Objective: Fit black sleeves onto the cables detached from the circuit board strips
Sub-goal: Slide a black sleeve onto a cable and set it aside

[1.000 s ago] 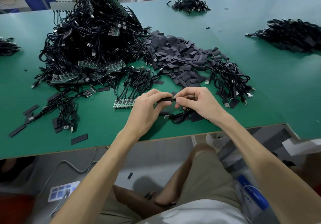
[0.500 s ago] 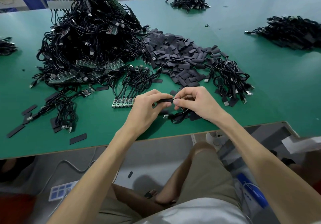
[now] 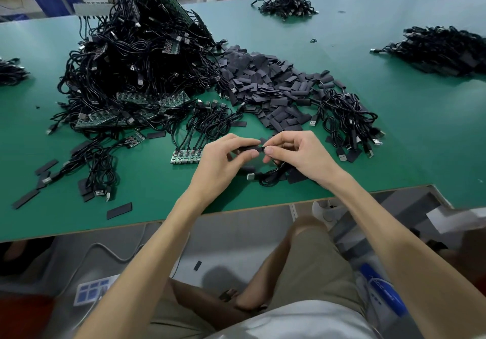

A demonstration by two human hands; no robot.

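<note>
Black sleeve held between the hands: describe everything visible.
The flat black sleeve is a short matt strip, plastic-looking, held roughly level above the green table. The left hand pinches its left part between thumb and forefinger; the right hand pinches its right end with its fingers. Whether a cable is already inside cannot be told.

Sleeve (image 3: pixel 249 149) ends hidden under fingers (image 3: pixel 268 150); cable pile (image 3: pixel 444 49) cropped.
</note>
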